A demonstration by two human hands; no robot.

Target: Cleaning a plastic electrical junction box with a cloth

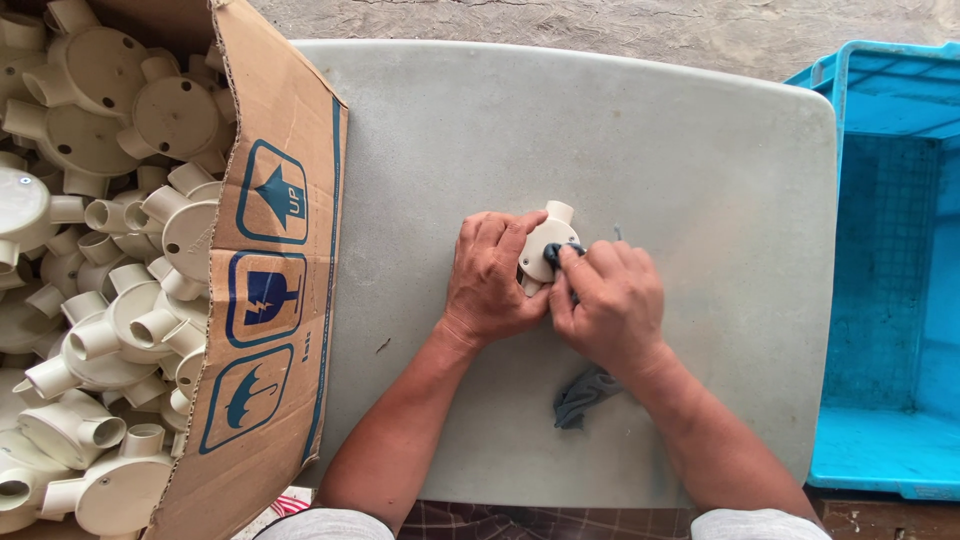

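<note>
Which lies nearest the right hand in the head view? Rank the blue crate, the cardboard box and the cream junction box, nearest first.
From the right hand:
1. Cream junction box, touching its fingertips, at table centre.
2. Blue crate, off the table's right edge.
3. Cardboard box, far left, beyond the left hand.

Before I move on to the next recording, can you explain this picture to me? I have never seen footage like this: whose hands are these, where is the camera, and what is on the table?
There is no machine: one camera on the person's head looks down at their own two bare hands. The left hand steadies a cream round plastic fitting with short pipe stubs on a grey table. The right hand presses a dark grey cloth against it; the cloth's tail hangs below the wrist. On the left stands an open cardboard box full of the same cream fittings. On the right stands a blue plastic crate; nothing shows in the part in view.
</note>
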